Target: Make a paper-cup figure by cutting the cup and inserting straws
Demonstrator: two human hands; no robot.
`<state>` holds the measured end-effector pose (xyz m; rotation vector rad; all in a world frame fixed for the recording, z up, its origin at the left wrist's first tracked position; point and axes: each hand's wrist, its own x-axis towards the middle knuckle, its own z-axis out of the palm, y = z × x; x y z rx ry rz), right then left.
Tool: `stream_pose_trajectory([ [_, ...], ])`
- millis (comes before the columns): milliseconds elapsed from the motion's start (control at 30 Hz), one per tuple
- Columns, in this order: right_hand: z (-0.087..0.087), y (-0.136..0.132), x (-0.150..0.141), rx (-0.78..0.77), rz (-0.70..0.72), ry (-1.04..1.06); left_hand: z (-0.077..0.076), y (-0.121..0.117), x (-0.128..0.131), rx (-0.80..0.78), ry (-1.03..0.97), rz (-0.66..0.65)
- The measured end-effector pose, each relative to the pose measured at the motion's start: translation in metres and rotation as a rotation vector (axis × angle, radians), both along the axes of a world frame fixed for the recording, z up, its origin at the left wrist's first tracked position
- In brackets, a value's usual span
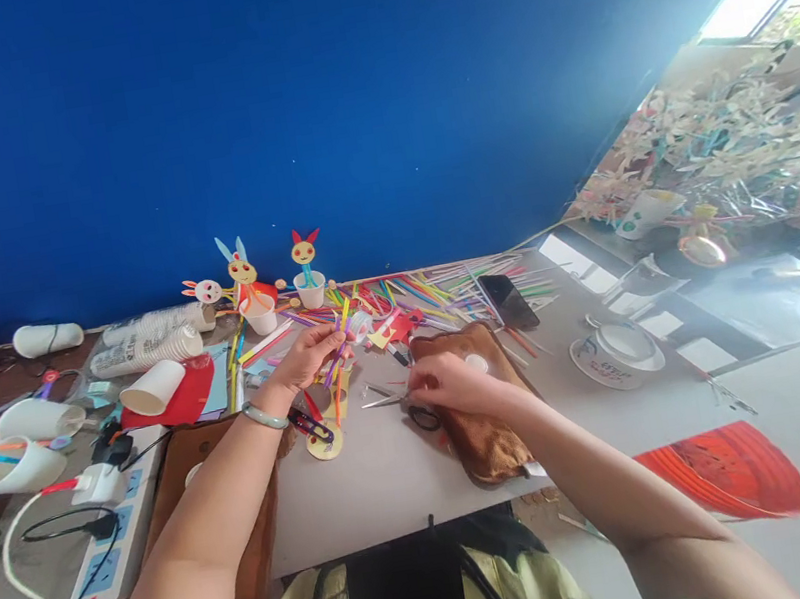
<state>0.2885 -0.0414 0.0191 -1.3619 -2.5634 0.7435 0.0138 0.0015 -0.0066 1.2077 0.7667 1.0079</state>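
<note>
My left hand [307, 357] is closed around a thin purple paper strip [337, 355], held upright over the table, with a green bangle [265, 416] on the wrist. My right hand [448, 385] grips a pair of scissors [395, 399] whose open blades point left toward the strip; its black handles show under the fingers. A yellow paper figure [325, 440] with coloured strips lies flat below my left hand. The right wrist rests on a brown cloth pouch [483, 433].
A heap of coloured paper strips [437, 296] and a black phone [508, 301] lie behind. Paper-cup rabbit figures [254, 297] stand at the wall. White cups [148, 349], a power strip [109, 548] and cables crowd the left. A cup and saucer [617, 351] sit right.
</note>
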Motion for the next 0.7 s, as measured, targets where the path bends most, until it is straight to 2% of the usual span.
stream_pose_trajectory([
  [133, 0.004, 0.016, -0.027, 0.190, -0.303, 0.579, 0.002, -0.003, 0.008, 0.037, 0.021, 0.018],
  [200, 0.003, 0.027, -0.043, 0.242, -0.376, 0.724, 0.004, -0.004, 0.011, 0.058, 0.036, 0.014],
  [400, -0.001, 0.049, -0.067, 0.316, -0.403, 0.805, 0.009, -0.006, 0.010, 0.121, 0.087, 0.015],
  [700, 0.002, 0.048, -0.078, 0.343, -0.447, 0.785, 0.012, -0.006, 0.008, 0.175, 0.136, 0.030],
])
